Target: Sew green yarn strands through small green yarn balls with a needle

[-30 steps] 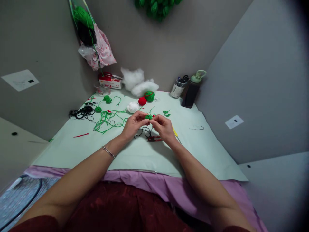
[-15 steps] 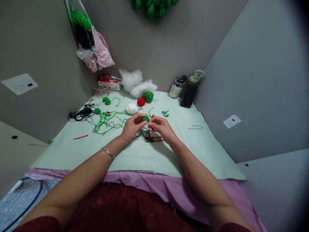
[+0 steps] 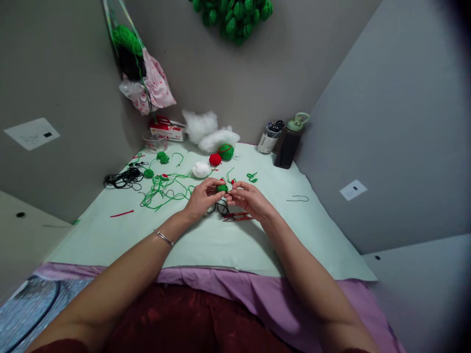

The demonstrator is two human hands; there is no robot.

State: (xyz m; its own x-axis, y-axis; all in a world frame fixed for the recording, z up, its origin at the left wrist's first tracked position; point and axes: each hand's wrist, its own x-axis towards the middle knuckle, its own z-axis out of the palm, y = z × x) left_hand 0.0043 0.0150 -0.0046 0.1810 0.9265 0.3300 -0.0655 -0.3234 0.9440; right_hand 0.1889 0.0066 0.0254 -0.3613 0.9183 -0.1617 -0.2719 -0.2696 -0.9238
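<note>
Head view: nearest, red-handled metal snips (image 3: 239, 217) and looped black cord (image 3: 222, 208) lie on the pale cloth-covered table (image 3: 213, 250). Just beyond, left hand (image 3: 201, 200) pinches a small, rounded green yarn piece (image 3: 222, 188); right hand (image 3: 252, 198) curled close beside it, grip unclear. Piece shaped, apparently unfinished; loose work remains. Farther: white yarn ball (image 3: 201, 169), red yarn ball (image 3: 215, 159).

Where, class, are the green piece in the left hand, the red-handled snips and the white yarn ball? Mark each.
Green piece (image 3: 222, 188): head view, its exposed side.
Red-handled snips (image 3: 242, 218): head view, on a handle.
White yarn ball (image 3: 201, 169): head view, middle of its visible side.
</note>
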